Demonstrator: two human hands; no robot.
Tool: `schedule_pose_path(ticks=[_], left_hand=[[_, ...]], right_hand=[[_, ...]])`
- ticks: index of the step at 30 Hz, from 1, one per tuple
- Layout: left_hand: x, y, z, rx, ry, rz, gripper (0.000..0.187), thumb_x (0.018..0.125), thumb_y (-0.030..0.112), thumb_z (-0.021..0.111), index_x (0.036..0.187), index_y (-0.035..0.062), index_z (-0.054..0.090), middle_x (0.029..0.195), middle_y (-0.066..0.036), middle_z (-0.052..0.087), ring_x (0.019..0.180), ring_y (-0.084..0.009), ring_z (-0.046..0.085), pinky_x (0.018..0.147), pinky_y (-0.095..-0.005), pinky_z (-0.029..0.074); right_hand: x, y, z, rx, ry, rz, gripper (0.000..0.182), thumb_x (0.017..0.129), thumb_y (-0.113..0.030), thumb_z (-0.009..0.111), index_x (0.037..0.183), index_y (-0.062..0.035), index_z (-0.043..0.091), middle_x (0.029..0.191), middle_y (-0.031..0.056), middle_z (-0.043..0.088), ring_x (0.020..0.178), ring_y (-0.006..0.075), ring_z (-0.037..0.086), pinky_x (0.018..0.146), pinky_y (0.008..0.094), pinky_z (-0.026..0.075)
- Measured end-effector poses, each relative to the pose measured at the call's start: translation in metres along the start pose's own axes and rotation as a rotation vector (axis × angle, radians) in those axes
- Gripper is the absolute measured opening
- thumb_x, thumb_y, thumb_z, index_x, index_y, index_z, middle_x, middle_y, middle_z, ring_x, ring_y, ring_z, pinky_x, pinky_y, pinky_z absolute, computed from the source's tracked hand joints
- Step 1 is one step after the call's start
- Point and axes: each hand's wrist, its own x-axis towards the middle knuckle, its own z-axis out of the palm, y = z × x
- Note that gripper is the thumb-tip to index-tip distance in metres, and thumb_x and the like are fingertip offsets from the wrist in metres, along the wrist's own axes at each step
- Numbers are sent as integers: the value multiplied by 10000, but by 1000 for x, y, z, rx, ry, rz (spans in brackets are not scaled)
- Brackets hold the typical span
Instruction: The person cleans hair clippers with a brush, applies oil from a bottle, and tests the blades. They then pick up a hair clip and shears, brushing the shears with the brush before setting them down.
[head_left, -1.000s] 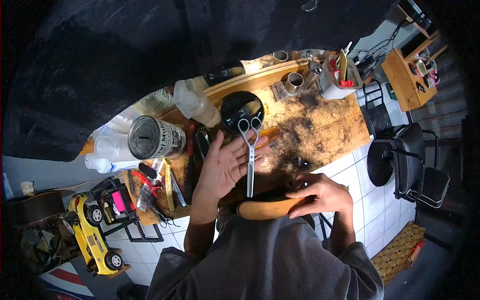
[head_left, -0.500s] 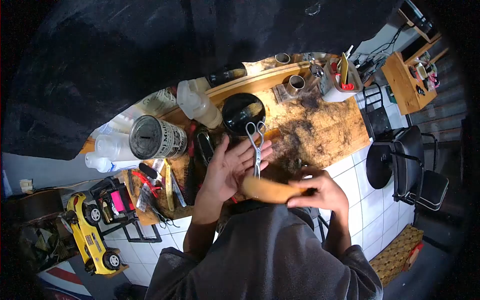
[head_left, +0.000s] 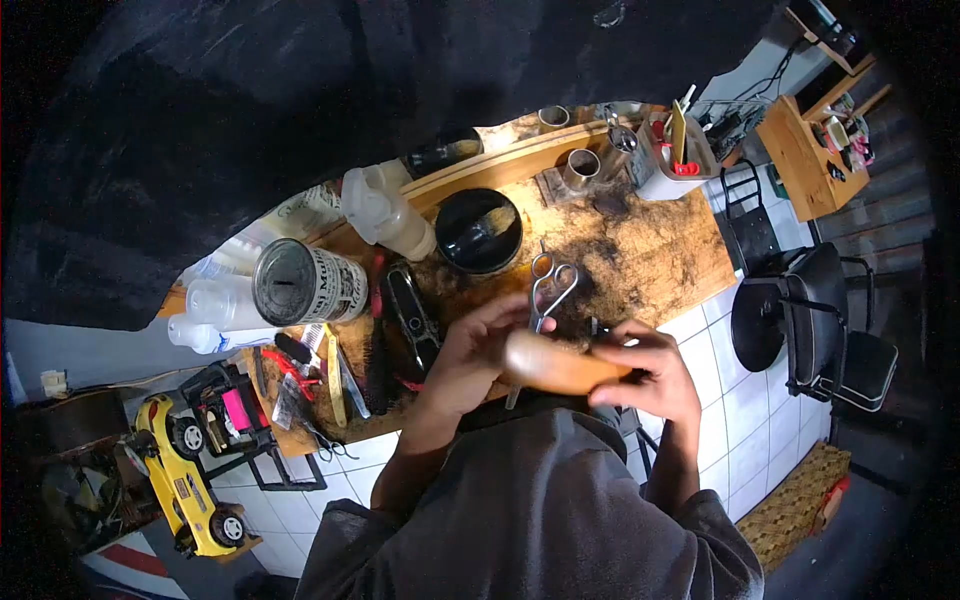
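Scissors [head_left: 539, 310] with silver finger rings pointing away from me are in my left hand [head_left: 470, 358], its fingers curled around them. Part of the blades is hidden behind the wooden brush [head_left: 570, 368], whose smooth orange-brown back is blurred by motion. My right hand [head_left: 652, 374] grips the brush by its right end, thumb on top; its bristles cannot be made out clearly. Beyond the hands, a shaving brush [head_left: 492, 228] lies in a black bowl [head_left: 451, 256]. Hair clippers [head_left: 408, 310] rest just left of my left hand.
Cut hair [head_left: 625, 262] covers the wooden counter [head_left: 708, 262]. A large can [head_left: 312, 282], plastic bottles [head_left: 388, 212], a yellow-handled tool [head_left: 336, 382] and other tools crowd its left. Metal cups [head_left: 581, 170] and a container [head_left: 672, 180] stand at the back. A black chair [head_left: 815, 310] is at right.
My left hand has turned and closed its fingers around the scissors, which lay on its open palm. The scissors and brush have shifted slightly right.
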Motion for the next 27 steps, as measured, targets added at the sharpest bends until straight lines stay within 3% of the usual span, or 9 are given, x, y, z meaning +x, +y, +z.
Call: schedule_pose_path(ticks=[3,8,9,11,13,16,18,23,27], left_hand=[[-5,-8,4,297,85,-16,331,906,67,604,1224,-19,565,949,-34,630,745,-43,553,672,-197,459],[-7,-7,1,69,28,-102,381,918,82,588,1281,-16,524,988,-30,626,797,-52,563,699,-204,460],[-6,-9,0,38,36,-77,378,922,79,580,1282,-17,521,1001,-32,627,822,-60,569,719,-211,469],[-6,-11,-2,89,50,-57,375,922,67,571,1285,-15,520,1012,-39,629,825,-60,562,722,-214,470],[-5,-11,3,139,58,-40,372,923,55,561,1287,-12,519,1023,-46,630,828,-59,556,726,-217,470],[-5,-10,8,-101,79,-1,368,915,15,540,1280,-22,520,1006,-55,636,769,-48,528,676,-213,459],[-5,-7,-2,417,-63,26,358,917,-7,505,1274,-33,519,1030,-76,650,746,-56,537,662,-210,463],[-7,-2,-2,373,-23,-7,326,939,13,478,1257,-35,531,991,-74,668,708,-65,546,638,-198,460],[-9,4,0,466,-156,-82,329,936,35,505,1256,-38,529,984,-78,676,750,-89,599,621,-213,489]], right_hand=[[7,1,7,-127,302,83,468,653,-257,839,1006,13,694,863,108,598,758,214,597,694,305,483],[18,-7,7,-180,630,252,422,697,-186,806,1022,48,675,865,111,601,781,202,590,692,294,475],[17,-6,7,-178,630,252,422,697,-186,806,1022,48,675,865,111,601,781,202,590,692,294,475],[12,-1,5,-154,423,15,427,685,-208,817,1014,29,684,878,111,605,800,213,599,696,299,484],[9,-6,8,-107,220,-46,448,649,-253,836,986,7,698,894,98,598,817,217,599,709,316,482],[12,-5,17,-81,109,-70,479,620,-269,844,975,17,694,901,95,586,818,226,590,720,321,472],[15,5,18,-170,328,-58,478,649,-292,833,998,5,697,917,112,595,812,230,606,698,328,500],[26,5,10,-273,700,198,300,799,-182,719,980,50,659,859,117,587,775,215,575,710,299,456],[17,14,9,485,604,381,294,876,-222,657,1014,12,547,795,7,534,757,68,494,644,231,409]])
